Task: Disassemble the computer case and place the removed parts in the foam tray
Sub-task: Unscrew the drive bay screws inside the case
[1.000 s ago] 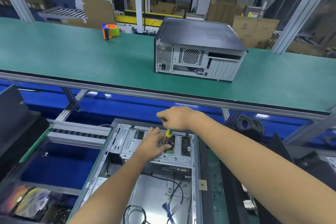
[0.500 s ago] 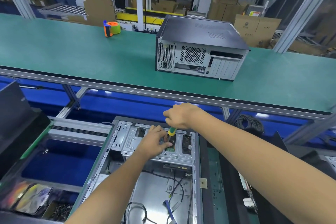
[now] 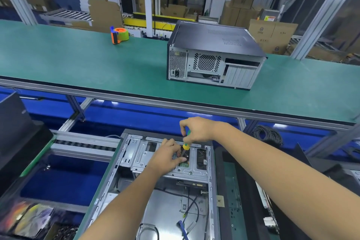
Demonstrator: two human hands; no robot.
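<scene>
Screwdriver with green-and-yellow plastic handle [image 3: 186, 143]: gripped by right hand [image 3: 196, 129], fingers curled round the handle, now raised slightly and tilted versus a second ago, suggesting a screw mid-loosening. Left hand [image 3: 167, 159], at 7 o'clock of it, pinches the shaft near the tip. Open grey steel computer case [image 3: 211, 179] lies beneath, at 6 o'clock of closed black computer case [image 3: 214, 56]. Foam tray: cannot tell.

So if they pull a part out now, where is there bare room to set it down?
The green bench top has open stretches: left of the tape dispenser, between it and the closed computer case, and right of that case. The open case is crowded: both the left hand and right hand with the screwdriver work at the drive cage, cables below.
</scene>
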